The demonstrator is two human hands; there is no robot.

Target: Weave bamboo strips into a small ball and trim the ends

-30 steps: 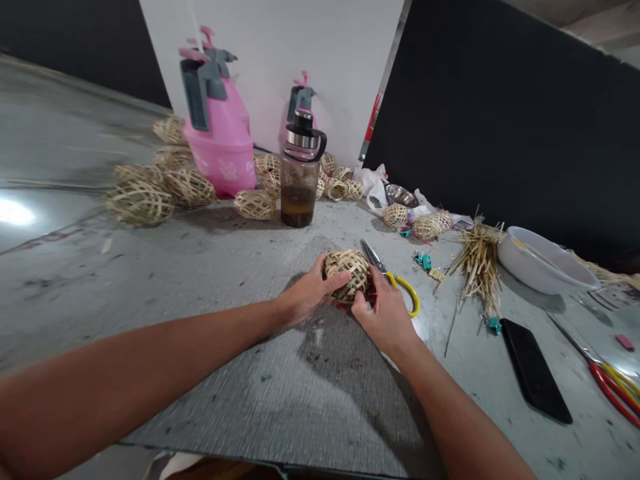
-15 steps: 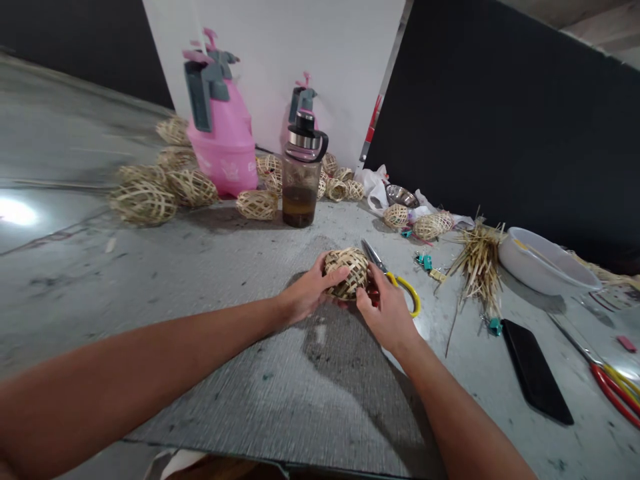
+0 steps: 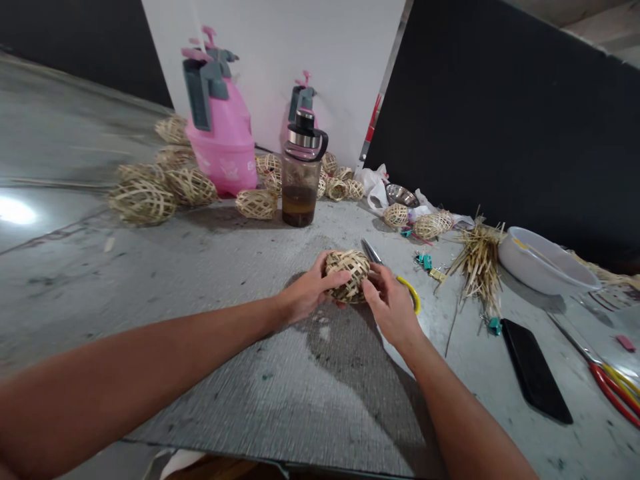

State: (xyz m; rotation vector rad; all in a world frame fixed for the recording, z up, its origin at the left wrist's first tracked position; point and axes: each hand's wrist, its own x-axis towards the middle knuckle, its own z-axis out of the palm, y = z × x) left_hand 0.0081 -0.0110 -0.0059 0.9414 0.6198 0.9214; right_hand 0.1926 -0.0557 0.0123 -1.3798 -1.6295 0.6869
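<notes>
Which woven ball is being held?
The woven ball in the left hand, right hand at its side; the other woven balls lie farther back, untouched.

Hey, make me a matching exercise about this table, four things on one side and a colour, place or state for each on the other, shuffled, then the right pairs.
Things:
1. woven ball
2. drinking bottle
3. large sprayer
4. phone

Descriptions:
A. partly filled with brownish liquid
B. lying flat on the table
C. held in the left hand
D. pink, with a grey handle

Right pairs: 1-C, 2-A, 3-D, 4-B.
</notes>
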